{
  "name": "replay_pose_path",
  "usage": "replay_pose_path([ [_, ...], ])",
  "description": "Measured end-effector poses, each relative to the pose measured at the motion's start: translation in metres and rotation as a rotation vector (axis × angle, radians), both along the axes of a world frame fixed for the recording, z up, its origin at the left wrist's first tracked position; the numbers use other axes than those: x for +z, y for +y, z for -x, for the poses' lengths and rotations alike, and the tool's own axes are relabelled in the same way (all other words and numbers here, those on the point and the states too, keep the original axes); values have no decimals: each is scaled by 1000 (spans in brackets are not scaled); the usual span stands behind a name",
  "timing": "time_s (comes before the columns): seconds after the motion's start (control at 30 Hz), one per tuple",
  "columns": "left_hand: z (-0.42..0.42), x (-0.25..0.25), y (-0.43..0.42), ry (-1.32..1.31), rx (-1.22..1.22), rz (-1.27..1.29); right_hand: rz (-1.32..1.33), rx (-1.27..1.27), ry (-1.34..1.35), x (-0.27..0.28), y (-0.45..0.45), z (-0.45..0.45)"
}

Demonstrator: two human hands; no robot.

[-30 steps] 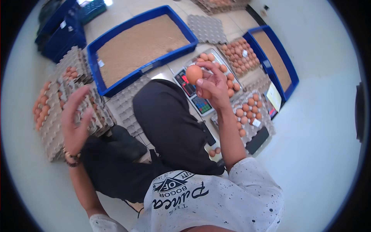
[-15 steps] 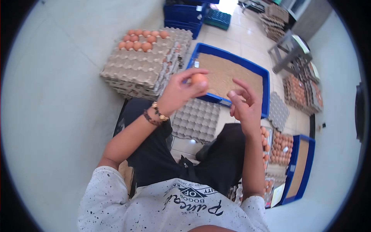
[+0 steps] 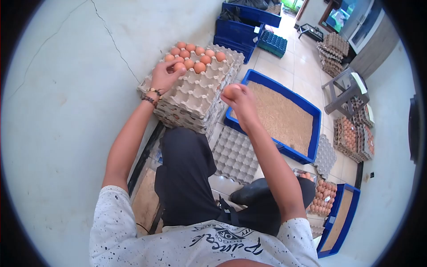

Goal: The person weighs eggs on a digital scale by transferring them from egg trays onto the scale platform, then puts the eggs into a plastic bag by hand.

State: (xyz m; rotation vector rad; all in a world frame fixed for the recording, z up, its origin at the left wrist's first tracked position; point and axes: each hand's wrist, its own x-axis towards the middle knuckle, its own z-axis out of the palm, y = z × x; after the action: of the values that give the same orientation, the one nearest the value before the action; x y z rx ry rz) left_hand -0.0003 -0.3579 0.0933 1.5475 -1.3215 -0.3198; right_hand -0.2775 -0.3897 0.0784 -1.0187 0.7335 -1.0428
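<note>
My left hand (image 3: 164, 76), with beaded bracelets at its wrist, is at the near left edge of the eggs on the stacked cardboard trays (image 3: 189, 94). Its fingers are closed on a brown egg (image 3: 179, 66) set low against the top tray. Several other brown eggs (image 3: 199, 67) fill the far part of that tray, and its near cups hold none. Over the left edge of the blue bin (image 3: 313, 133), my right hand (image 3: 243, 104) grips another brown egg (image 3: 231, 91), partly covered by its fingers.
Sandy-brown grain-like material (image 3: 280, 113) lies in the bin. A cardboard tray (image 3: 235, 155) without eggs rests on the floor by my knees. To the right are egg stacks (image 3: 349, 135), a grey stool (image 3: 347, 93) and a second blue bin (image 3: 347, 213). Blue crates (image 3: 238, 33) stand behind.
My left hand has carried its egg left and forward to the top tray. My right hand, without an egg before, now holds one. The view has turned toward the stack.
</note>
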Motion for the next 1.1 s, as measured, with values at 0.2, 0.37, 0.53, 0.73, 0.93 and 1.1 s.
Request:
replay_pose_path([
  [0.2,-5,-17,-25,-359,99,18,736,-134,614,17,-24,-96],
  [0.37,-7,-16,-17,-356,25,-34,900,-40,870,15,-35,-115],
  [0.53,-8,-30,-13,-321,25,92,958,-201,986,11,-70,-117],
  [0.73,-15,-41,-20,-250,24,79,798,-39,1351,31,-81,-136],
  [0.93,-19,-40,-20,-170,50,49,817,-76,1413,34,-98,-158],
  [1.1,-19,-46,-21,-183,25,56,182,337,855,51,-124,-107],
])
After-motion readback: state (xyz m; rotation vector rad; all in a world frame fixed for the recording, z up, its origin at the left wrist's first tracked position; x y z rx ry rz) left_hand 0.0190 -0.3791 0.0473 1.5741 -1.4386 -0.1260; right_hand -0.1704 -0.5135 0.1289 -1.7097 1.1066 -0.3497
